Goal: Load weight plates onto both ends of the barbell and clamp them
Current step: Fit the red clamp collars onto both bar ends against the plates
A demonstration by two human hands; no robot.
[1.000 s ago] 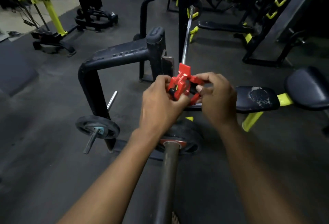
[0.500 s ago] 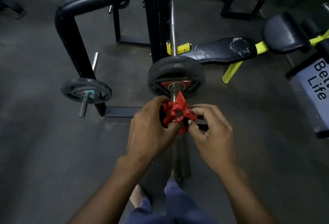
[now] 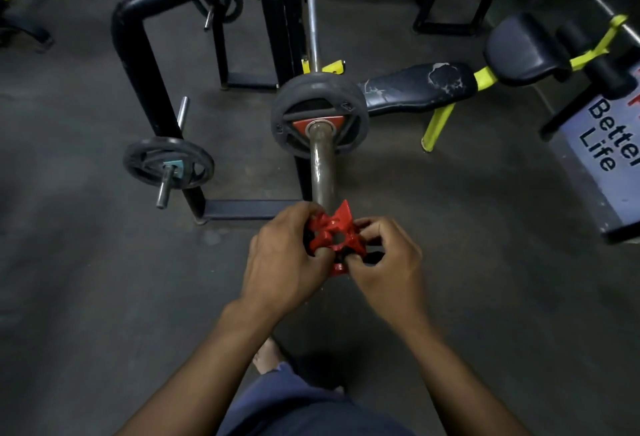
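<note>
Left to right: one spare plate (image 3: 168,168) on a storage peg, well left of the hands. Left hand (image 3: 284,259) and right hand (image 3: 388,262), both closed on one red collar clamp (image 3: 332,239) at the barbell sleeve (image 3: 322,172) tip, apparently to thread it on. One loaded weight plate (image 3: 320,115) sits just beyond the hands, unclamped.

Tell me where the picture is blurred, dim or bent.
Head view: dim gym light; the floor smears at left; wide-angle bend curves the rack; the hands and red clamp are fairly sharp; a faint sheen lies on the barbell.
</note>
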